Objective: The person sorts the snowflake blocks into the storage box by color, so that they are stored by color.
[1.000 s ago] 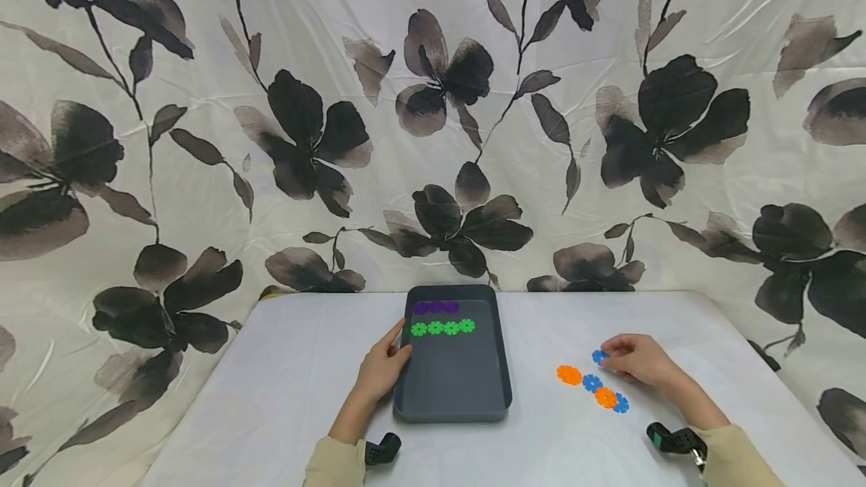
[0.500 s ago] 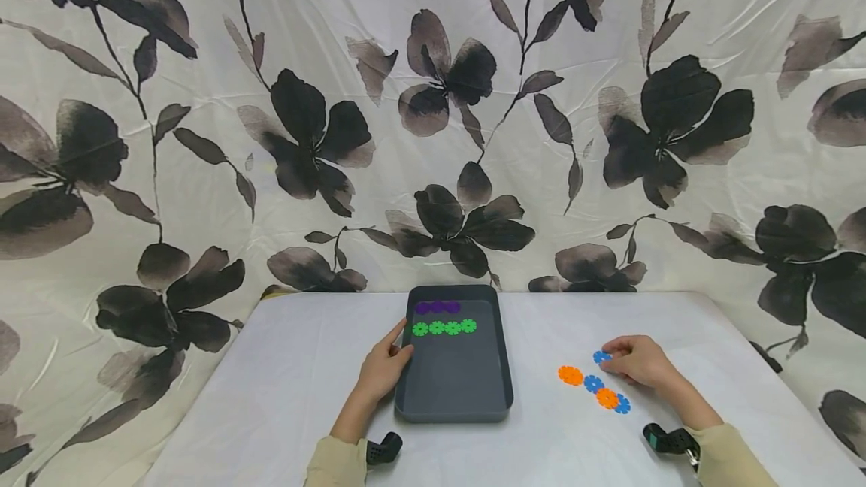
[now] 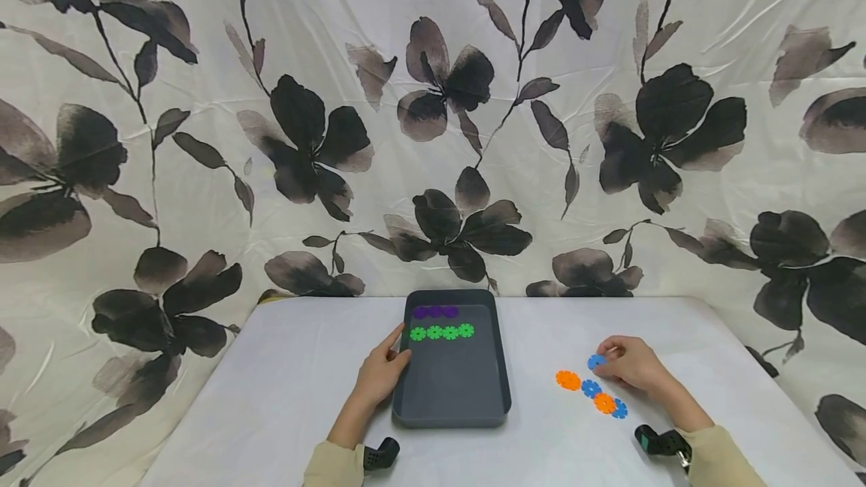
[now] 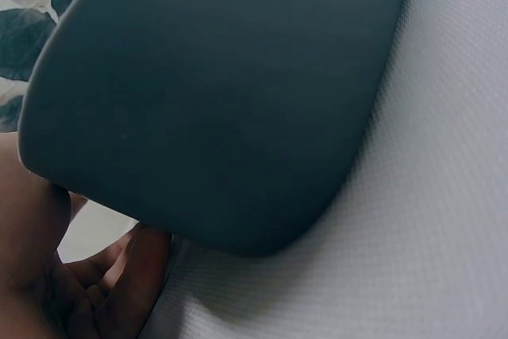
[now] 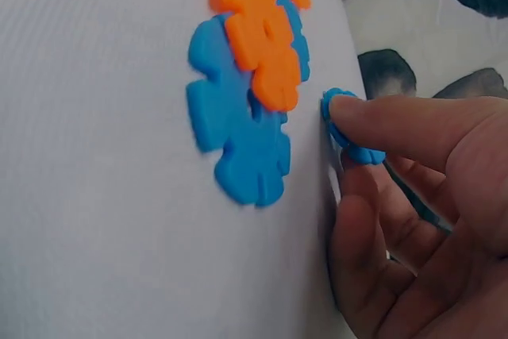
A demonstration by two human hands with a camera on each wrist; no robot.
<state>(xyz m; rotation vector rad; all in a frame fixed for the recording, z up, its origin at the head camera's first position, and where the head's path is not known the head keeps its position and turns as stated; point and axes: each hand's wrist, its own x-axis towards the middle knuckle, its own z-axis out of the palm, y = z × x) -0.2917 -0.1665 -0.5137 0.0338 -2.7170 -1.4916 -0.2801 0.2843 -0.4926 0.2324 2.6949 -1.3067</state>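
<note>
My right hand point(image 3: 632, 363) pinches a blue notched plastic disc point(image 3: 595, 362) between thumb and fingertips, close to the table. In the right wrist view the thumb covers part of this blue disc point(image 5: 361, 148). Just in front lie orange discs point(image 3: 568, 380), a blue disc point(image 3: 591, 388), another orange disc point(image 3: 605, 403) and a blue one point(image 3: 619, 408) partly under it. My left hand point(image 3: 380, 376) grips the left side of a dark grey tray point(image 3: 451, 397), its thumb at the rim. Several green discs point(image 3: 434, 332) and purple discs point(image 3: 436, 312) form two rows in the tray.
A white cloth covers the table point(image 3: 271, 397). Behind it hangs a floral curtain point(image 3: 446, 141). Black wrist cameras sit on the left wrist point(image 3: 382, 455) and the right wrist point(image 3: 659, 442).
My right hand has shifted slightly left, drawing the pinched blue disc closer to the other discs. The left hand keeps its place on the tray. The head view has tilted a little.
</note>
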